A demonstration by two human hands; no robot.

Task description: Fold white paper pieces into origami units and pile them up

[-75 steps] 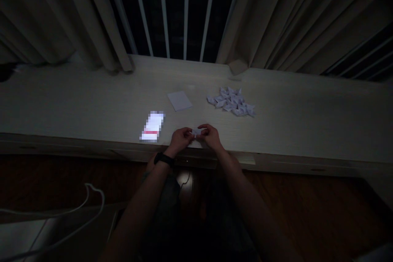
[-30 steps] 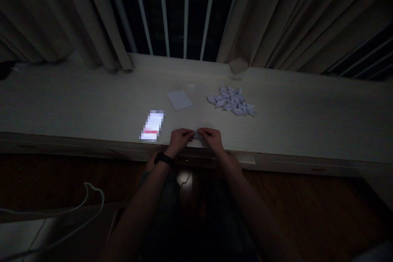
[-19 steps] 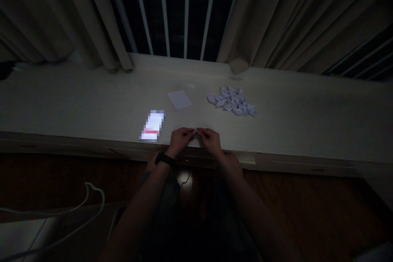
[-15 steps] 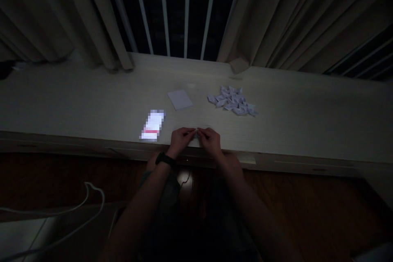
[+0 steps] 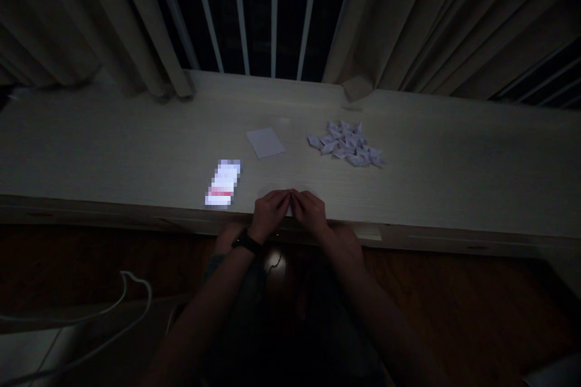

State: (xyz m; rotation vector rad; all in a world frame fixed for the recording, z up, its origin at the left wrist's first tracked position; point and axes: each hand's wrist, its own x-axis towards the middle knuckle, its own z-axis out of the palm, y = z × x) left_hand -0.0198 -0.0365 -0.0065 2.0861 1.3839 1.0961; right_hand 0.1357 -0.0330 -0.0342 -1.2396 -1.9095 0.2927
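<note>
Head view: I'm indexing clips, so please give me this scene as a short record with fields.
Left hand: fingers pinched
Right hand: fingers pinched, tips close to the left's
Between fingertips: too hidden to make out
Left wrist: dark band
Beyond hands: flat paper square; folded paper pieces to its right
Left of hands: bright pixelated rectangle
Surface: pale ledge
Background: barred window, curtains

Person, 2 bare hands: L hand (image 5: 271,211) & R hand (image 5: 309,210). L forearm (image 5: 218,302) & R forearm (image 5: 363,290) also bare, tapering to the wrists. Blk wristband (image 5: 247,242) on L wrist, smooth & fairly wide, wrapped snug; too dim to tell if watch or tracker. Shorts (image 5: 254,275) dk, w/ a faint blue-grey tinge on L leg, ending approx. above the knee; L knee (image 5: 228,236) & R knee (image 5: 347,240) bare. Rest of lap nearly blk, so fabric, seams etc. unclear.
</note>
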